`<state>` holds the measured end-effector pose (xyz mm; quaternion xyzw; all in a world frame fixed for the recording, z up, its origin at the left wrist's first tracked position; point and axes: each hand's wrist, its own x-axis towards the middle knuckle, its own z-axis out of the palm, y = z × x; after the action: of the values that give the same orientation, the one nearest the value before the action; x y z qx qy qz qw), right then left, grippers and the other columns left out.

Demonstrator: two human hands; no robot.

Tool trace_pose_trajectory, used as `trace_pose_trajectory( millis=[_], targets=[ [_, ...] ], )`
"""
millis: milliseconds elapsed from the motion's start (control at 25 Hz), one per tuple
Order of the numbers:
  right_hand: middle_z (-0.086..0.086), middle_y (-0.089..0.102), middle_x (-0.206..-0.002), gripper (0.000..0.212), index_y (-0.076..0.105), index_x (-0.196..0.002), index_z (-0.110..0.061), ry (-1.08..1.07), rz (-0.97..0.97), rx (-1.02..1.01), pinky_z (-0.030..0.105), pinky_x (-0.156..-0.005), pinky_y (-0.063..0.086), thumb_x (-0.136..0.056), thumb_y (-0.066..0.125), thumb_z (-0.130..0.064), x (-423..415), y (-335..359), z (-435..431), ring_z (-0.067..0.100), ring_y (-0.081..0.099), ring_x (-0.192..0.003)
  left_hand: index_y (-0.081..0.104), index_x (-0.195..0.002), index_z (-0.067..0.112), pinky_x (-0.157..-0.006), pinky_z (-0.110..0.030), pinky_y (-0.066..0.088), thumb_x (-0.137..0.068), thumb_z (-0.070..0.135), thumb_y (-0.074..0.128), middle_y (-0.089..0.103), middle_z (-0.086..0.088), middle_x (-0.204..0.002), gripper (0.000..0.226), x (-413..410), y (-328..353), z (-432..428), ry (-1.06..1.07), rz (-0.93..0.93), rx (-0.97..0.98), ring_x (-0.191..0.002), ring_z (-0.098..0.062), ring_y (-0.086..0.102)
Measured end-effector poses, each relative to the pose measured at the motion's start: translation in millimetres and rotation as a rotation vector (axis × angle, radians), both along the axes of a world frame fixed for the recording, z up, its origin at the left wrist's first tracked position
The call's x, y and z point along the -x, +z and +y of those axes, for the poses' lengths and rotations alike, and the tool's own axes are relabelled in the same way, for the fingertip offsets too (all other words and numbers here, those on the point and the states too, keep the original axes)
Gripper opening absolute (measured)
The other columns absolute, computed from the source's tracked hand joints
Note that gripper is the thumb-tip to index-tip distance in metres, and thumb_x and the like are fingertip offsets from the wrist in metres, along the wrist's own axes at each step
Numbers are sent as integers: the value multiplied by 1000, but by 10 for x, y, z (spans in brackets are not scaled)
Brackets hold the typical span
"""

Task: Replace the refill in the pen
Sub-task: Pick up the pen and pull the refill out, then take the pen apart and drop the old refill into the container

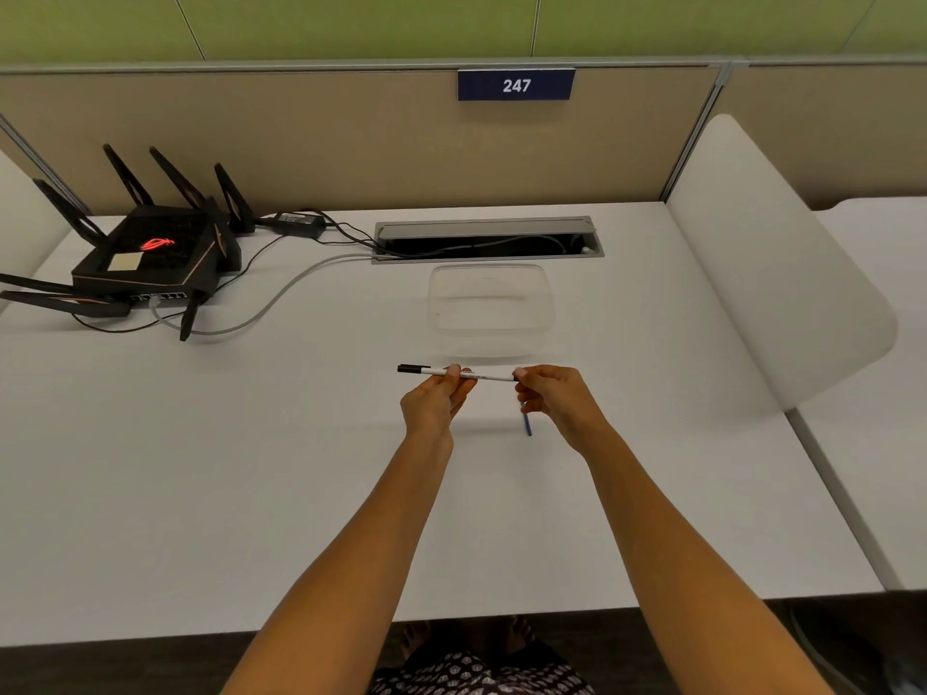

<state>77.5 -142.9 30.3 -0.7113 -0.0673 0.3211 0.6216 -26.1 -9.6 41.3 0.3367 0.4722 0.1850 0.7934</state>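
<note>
A white pen [489, 377] with a black cap at its left end is held level above the middle of the white desk [251, 469]. My left hand [435, 401] pinches the barrel near the cap side. My right hand [554, 399] grips the pen's right end with its fingertips. A thin blue refill [527, 423] sticks down out of my right hand, its upper part hidden in the fingers.
A clear plastic container [494, 308] sits just beyond the pen. A black router [150, 253] with antennas and cables is at the back left. A cable slot [486, 238] lies along the back. A white divider [767, 273] stands on the right.
</note>
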Motion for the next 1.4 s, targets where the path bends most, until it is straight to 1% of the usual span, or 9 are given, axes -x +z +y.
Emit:
trace_pose_trajectory(
  millis=[120, 240, 560, 640, 760, 960, 1080, 1200, 1400],
  targets=[
    [8, 66, -68, 34, 72, -86, 0, 3, 20, 42, 28, -58, 55, -90, 63, -33, 24, -4, 8, 17, 62, -59, 69, -100, -3, -77, -23, 57, -87, 12, 69, 74, -11, -89, 20, -11, 5, 0, 8, -12, -2, -80, -19, 73],
    [9, 64, -69, 28, 71, -85, 0, 30, -11, 47, 27, -56, 52, -93, 61, -25, 35, -10, 6, 18, 59, -60, 69, -99, -5, -84, -28, 57, -86, 10, 69, 73, -11, -86, 20, -19, -7, 5, 17, -15, -5, -77, -19, 72],
    [4, 64, -65, 13, 70, -82, -8, -75, -196, 48, 25, -58, 56, -90, 61, -12, 62, -31, 72, 12, 61, -59, 68, -99, -1, -80, -27, 55, -86, 10, 69, 72, -9, -86, 16, -73, 54, 19, 37, -4, 41, -76, -18, 71],
    [2, 64, -64, 13, 69, -82, -10, -97, -274, 39, 22, -56, 55, -91, 60, -12, 98, -40, 85, 10, 61, -57, 68, -97, 1, -83, -27, 55, -87, 10, 68, 72, -7, -85, 13, -104, 91, -2, 29, 7, 49, -71, -15, 72],
    [3, 61, -63, 10, 68, -92, -1, -276, -322, 3, 19, -51, 52, -91, 58, -5, -78, -57, -140, 6, 57, -51, 64, -94, 8, -72, -22, 51, -91, 12, 63, 71, -2, -80, 5, 22, 88, 230, 94, 15, 76, -52, -4, 68],
    [4, 68, -71, 8, 73, -89, -12, -347, -301, 75, 31, -64, 57, -87, 66, -13, -477, -124, -633, 19, 65, -62, 67, -89, 7, -88, -31, 53, -88, 15, 68, 72, -5, -88, 9, 273, -6, 680, 93, 66, -3, -80, -13, 70],
    [5, 70, -74, 10, 75, -89, -12, -399, -205, 123, 36, -71, 59, -82, 68, -11, -380, -306, -541, 16, 66, -60, 67, -89, 6, -79, -27, 54, -87, 15, 69, 72, -5, -87, 9, 162, -15, 495, 42, 61, 7, -79, -13, 70],
    [5, 71, -77, 16, 75, -95, -6, -416, -153, 225, 28, -66, 57, -80, 68, -9, -308, -507, -584, 15, 68, -59, 68, -86, 7, -71, -24, 53, -87, 14, 69, 73, -4, -85, 8, 133, -84, 447, 33, 48, 19, -73, -11, 71],
    [10, 73, -93, 20, 73, -98, -7, -357, -252, 478, 33, -75, 53, -80, 66, -8, -290, -638, -678, 23, 65, -80, 69, -87, 6, -77, -28, 54, -88, 13, 68, 73, -6, -87, 7, 137, -193, 408, 11, 93, -1, -78, -14, 70]
  ],
)
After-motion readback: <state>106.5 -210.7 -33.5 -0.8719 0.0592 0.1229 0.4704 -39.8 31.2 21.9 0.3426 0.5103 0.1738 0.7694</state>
